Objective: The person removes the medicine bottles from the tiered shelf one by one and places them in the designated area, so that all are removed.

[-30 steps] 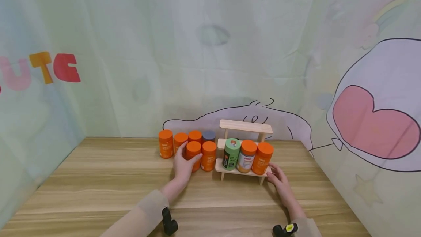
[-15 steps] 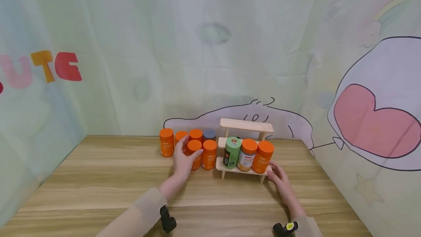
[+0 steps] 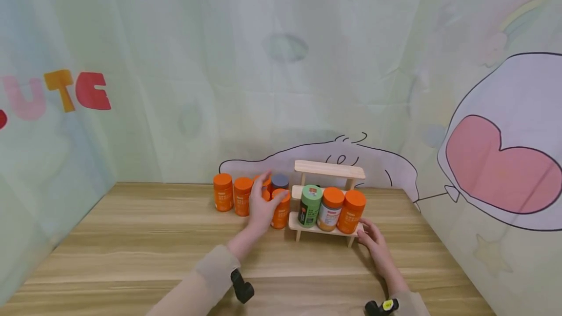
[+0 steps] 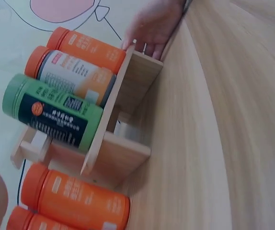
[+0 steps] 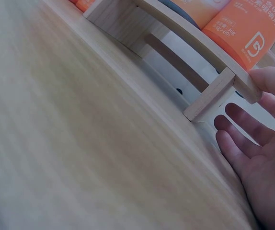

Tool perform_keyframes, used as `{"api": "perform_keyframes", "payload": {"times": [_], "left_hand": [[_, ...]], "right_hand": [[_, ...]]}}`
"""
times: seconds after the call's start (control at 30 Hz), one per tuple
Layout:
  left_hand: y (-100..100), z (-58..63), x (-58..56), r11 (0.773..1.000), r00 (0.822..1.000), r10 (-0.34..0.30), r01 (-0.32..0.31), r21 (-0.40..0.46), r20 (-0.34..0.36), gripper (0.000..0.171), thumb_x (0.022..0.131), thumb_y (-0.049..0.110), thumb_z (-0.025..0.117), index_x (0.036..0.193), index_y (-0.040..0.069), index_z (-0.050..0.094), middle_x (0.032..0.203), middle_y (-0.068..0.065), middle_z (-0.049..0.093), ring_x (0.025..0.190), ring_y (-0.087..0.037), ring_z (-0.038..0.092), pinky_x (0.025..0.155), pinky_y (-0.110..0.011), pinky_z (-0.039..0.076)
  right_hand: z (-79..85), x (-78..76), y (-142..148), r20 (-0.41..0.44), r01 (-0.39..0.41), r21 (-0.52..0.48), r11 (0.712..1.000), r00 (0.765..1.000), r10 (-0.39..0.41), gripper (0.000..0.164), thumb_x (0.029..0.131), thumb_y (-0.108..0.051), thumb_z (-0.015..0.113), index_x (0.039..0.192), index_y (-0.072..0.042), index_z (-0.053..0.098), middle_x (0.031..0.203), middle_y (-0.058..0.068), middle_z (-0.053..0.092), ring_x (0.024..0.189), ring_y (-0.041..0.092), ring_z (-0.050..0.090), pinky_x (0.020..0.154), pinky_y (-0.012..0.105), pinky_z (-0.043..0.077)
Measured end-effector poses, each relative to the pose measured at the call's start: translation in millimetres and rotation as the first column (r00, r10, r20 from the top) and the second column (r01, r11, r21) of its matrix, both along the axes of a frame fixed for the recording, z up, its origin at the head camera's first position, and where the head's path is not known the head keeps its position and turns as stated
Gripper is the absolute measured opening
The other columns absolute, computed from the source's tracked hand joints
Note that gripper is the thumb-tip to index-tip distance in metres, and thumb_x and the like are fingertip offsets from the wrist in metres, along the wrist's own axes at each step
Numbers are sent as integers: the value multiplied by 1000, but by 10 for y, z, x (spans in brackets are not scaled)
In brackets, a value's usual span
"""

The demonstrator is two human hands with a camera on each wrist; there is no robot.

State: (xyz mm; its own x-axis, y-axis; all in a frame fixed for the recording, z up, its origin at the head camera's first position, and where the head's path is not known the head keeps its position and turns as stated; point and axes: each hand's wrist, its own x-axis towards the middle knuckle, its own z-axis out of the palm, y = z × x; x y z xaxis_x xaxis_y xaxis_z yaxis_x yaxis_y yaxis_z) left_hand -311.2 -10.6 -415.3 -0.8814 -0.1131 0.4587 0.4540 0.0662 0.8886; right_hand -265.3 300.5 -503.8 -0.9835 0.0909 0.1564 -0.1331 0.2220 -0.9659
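Note:
In the head view my left hand [image 3: 262, 211] stands with thumb and fingers spread in front of the grouped orange bottles. It partly hides one, and the thumb overlaps the lid of the rightmost orange bottle [image 3: 280, 213]; contact cannot be told. My right hand [image 3: 376, 246] holds the right end of the lower shelf of a small tiered wooden rack [image 3: 329, 167], thumb and forefinger at the shelf end [image 5: 252, 88], other fingers loose below. On that shelf stand a green bottle [image 3: 310, 206], a white-labelled bottle with orange lid [image 3: 330, 209], and an orange bottle [image 3: 351, 212].
Left of the rack stand more orange bottles, including the leftmost bottle [image 3: 223, 193] and its neighbour [image 3: 243, 198]. A blue-grey lid [image 3: 279, 182] shows behind them. A printed curtain [image 3: 184, 87] backs the wooden table [image 3: 145, 247].
My left hand has moved right, from around one front orange bottle towards the one beside the rack, uncovering the second bottle from the left. My right hand has stayed at the rack.

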Motion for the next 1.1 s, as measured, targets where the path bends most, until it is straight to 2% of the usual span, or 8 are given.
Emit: {"api": "perform_keyframes", "payload": {"times": [0.1, 0.2, 0.27, 0.37, 0.47, 0.7, 0.93, 1.1], "left_hand": [[90, 8, -6, 990, 990, -138, 138, -29, 16, 74, 83, 9, 77, 145, -1, 39, 149, -21, 43, 136, -36, 39, 113, -52, 33], [157, -3, -20, 961, 964, -262, 265, -73, 51, 80, 84, 12, 77, 149, 2, 33, 153, -21, 37, 139, -37, 36, 114, -53, 32], [194, -26, -40, 942, 947, -316, 321, -96, 62, 81, 85, 13, 76, 150, 3, 31, 154, -21, 36, 141, -37, 35, 114, -54, 32], [241, -53, -71, 923, 929, -365, 370, -111, 61, 80, 85, 12, 75, 151, 3, 30, 154, -21, 36, 142, -36, 34, 115, -54, 31], [278, -68, -82, 912, 920, -387, 392, -116, 69, 79, 85, 9, 75, 150, 4, 31, 153, -20, 39, 141, -35, 37, 115, -53, 32], [369, -92, -62, 902, 910, -398, 411, -134, 118, 79, 85, 8, 75, 151, 5, 32, 152, -18, 40, 139, -37, 40, 115, -54, 31], [434, -170, -55, 890, 895, -427, 442, -115, 133, 79, 87, 8, 73, 152, 2, 28, 150, -21, 41, 137, -37, 42, 114, -53, 33], [451, -204, -34, 892, 901, -413, 430, -139, 135, 77, 88, 9, 72, 151, 1, 30, 141, -22, 49, 130, -38, 48, 111, -53, 37]], "right_hand": [[5, -2, -3, 2, -1, -7, 1000, 1000, 1, 45, 101, -13, 50, 141, 5, 40, 124, 11, 53, 95, -4, 56, 84, 17, 51], [11, -10, -9, 4, -8, -11, 1000, 1000, 8, 45, 101, -13, 50, 141, 4, 40, 125, 13, 52, 96, -4, 56, 84, 17, 51], [9, -15, -9, 3, -9, -11, 1000, 1000, 9, 45, 101, -13, 50, 141, 4, 40, 126, 15, 51, 96, -3, 56, 84, 18, 51], [2, -17, -7, 1, -10, -7, 1000, 1000, 10, 44, 101, -13, 50, 140, 4, 41, 127, 18, 51, 96, -3, 55, 84, 18, 51], [-3, -15, -6, -1, -5, -1, 1000, 1000, 5, 44, 101, -13, 50, 140, 4, 41, 127, 20, 51, 96, -2, 55, 84, 17, 51], [-20, -8, 5, -15, 5, 9, 1000, 1000, -5, 45, 101, -13, 51, 139, 7, 40, 126, 21, 51, 95, -3, 56, 83, 17, 51], [-28, -16, 2, -21, 7, 11, 1000, 1000, -6, 45, 100, -13, 51, 139, 6, 42, 121, 14, 52, 94, -2, 56, 83, 17, 52], [-24, -21, 4, -10, 8, -3, 1000, 1000, -8, 45, 100, -12, 51, 140, 6, 41, 119, 8, 53, 94, -1, 56, 83, 18, 52]]}}
